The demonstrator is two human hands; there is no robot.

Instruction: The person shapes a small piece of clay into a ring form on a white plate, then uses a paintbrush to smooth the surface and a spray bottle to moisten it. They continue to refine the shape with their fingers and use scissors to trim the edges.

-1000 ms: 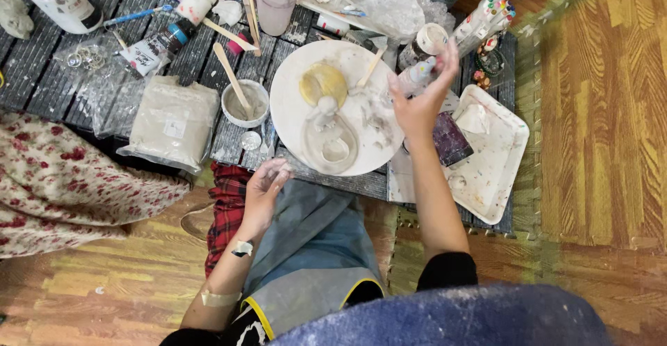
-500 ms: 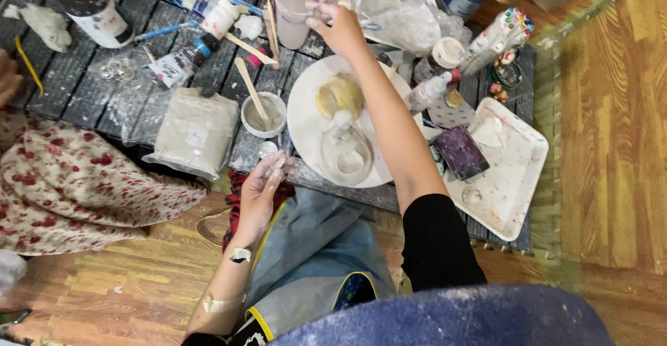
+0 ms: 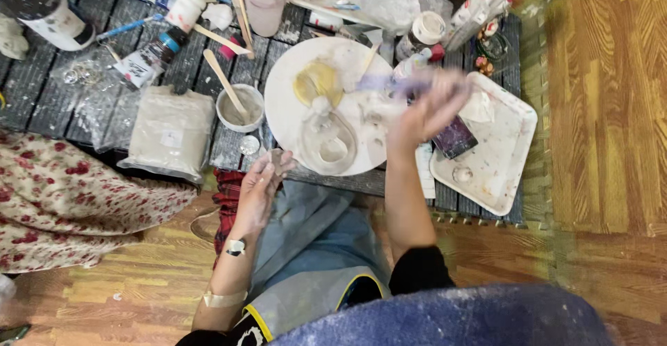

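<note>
We see round white plate [image 3: 285, 103], yellow smear, pale clay ring. Right hand [image 3: 427, 110] blurred, gripping lilac brush [image 3: 389, 82]; left hand [image 3: 260, 186] pinching small clay bit [image 3: 276, 157].

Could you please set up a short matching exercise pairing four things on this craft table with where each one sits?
Things:
1. round white plate
2. small bowl with a wooden stick
3. square white tray
4. sealed bag of pale clay

Places:
A. at the right edge of the dark table, beside the right hand
B. just left of the plate, holding grey paste
C. in the middle, bearing a yellow blob and a clay ring
D. left of the small bowl, near the flowered cloth

Pairs: 1-C, 2-B, 3-A, 4-D
</note>
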